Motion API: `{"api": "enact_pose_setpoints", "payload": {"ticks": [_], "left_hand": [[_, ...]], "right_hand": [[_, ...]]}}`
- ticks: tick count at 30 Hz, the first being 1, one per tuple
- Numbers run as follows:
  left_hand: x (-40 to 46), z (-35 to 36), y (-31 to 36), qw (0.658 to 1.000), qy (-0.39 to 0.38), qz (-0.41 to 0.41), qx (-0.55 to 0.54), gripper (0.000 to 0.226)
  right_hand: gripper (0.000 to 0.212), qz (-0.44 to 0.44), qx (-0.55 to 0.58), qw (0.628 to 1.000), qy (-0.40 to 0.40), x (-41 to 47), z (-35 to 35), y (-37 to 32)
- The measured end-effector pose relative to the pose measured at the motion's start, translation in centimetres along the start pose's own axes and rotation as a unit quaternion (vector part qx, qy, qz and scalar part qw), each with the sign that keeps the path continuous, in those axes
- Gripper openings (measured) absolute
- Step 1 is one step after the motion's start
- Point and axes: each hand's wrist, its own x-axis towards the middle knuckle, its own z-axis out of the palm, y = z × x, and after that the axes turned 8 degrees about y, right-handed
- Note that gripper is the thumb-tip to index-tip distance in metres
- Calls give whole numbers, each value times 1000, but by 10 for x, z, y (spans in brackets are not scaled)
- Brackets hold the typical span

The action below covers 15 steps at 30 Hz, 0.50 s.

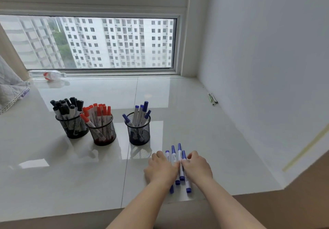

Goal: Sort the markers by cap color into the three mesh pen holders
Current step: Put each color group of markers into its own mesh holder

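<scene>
Both hands gather blue markers (pixel 179 155) lying on the bench (pixel 222 139). The left hand (pixel 161 168) and right hand (pixel 196 166) curl around them.

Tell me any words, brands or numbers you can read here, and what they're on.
None can be read.
Loose blue markers: barrel print too small and blurred.
Red markers and black markers in their holders: print blurred.
Bottle by the window: red label, unreadable.
</scene>
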Motion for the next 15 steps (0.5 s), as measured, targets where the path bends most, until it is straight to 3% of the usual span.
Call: {"api": "enact_pose_setpoints", "payload": {"ticks": [9, 15], "left_hand": [[-1, -1, -15, 998, 14, 51, 24, 56], [0, -7, -21, 997, -7, 70, 41, 54]], "right_hand": [[25, 26, -59, 997, -31, 7, 3, -3], [47, 50, -54, 997, -16, 17, 8, -16]]}}
